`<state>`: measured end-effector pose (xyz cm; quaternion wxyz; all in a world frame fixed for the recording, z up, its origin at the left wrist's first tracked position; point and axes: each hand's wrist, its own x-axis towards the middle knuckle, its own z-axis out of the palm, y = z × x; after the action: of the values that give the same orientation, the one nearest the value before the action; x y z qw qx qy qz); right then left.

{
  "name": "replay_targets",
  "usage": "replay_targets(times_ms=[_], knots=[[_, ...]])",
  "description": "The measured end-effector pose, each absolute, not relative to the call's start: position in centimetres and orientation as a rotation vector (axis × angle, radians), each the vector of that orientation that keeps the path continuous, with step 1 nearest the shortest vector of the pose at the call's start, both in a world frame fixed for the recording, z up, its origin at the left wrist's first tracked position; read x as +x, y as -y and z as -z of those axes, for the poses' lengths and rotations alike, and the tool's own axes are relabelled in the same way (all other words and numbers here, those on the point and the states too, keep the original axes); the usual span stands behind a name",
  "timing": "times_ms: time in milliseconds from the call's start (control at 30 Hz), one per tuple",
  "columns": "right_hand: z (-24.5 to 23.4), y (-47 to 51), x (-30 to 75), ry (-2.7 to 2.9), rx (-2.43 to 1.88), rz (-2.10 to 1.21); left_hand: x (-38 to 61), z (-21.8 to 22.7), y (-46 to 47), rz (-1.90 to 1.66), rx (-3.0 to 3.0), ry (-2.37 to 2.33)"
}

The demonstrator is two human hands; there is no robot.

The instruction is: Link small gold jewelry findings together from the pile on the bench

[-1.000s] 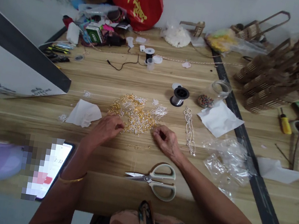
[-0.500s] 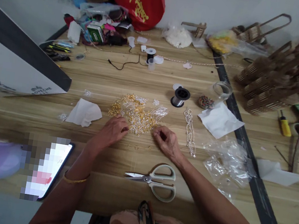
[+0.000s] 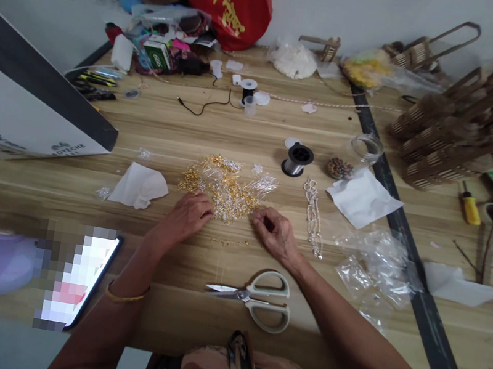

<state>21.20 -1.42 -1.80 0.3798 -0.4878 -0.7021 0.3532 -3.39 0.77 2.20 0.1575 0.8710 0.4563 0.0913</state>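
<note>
A heap of small gold and silver beads [image 3: 226, 185] lies on the wooden table [image 3: 216, 136]. My left hand [image 3: 188, 216] rests at the heap's near left edge, fingers curled and pinching into the beads. My right hand [image 3: 277, 233] sits at the heap's near right edge, fingers curled in a pinch; what it holds is too small to make out. A silver bead chain [image 3: 313, 217] lies just right of my right hand. Scissors [image 3: 257, 296] lie shut close to my body.
A wire spool [image 3: 297, 158], a glass jar of coloured beads [image 3: 354, 155] and white paper [image 3: 361, 198] lie beyond the chain. Crumpled clear plastic [image 3: 376, 264] is at right, a white tissue [image 3: 139, 186] at left, a phone [image 3: 79, 279] near left. Clutter lines the far edge.
My left hand has slid a little to the right, further into the near edge of the bead heap. My right hand has stayed put.
</note>
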Motion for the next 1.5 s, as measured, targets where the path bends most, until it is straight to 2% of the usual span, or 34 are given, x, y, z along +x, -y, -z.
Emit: replay_targets(times_ms=[267, 400, 567, 733, 1033, 1500], knots=[[1.9, 1.4, 21.2, 1.795, -1.238, -0.888, -3.4, -2.2, -0.8, -0.278, 2.506, -1.28], [1.9, 1.4, 21.2, 1.789, -1.238, -0.9, -3.4, -2.5, -1.1, -0.459, 2.371, -1.31], [1.7, 1.5, 21.1, 1.76, -1.243, -0.91, -2.5, -3.3, -1.2, -0.829, 1.933, -1.314], [1.6, 1.8, 21.0, 1.718, -1.22, -0.91, -1.0, -3.2, -0.8, -1.017, 1.274, -1.228], [1.1, 2.3, 20.8, 1.759, -1.155, -0.792, 1.3, -1.5, 0.4, -1.071, 0.686, -0.904], [1.2, 2.7, 20.6, 1.771, -1.104, -0.754, 1.9, -0.8, 1.0, -1.061, 0.576, -0.821]])
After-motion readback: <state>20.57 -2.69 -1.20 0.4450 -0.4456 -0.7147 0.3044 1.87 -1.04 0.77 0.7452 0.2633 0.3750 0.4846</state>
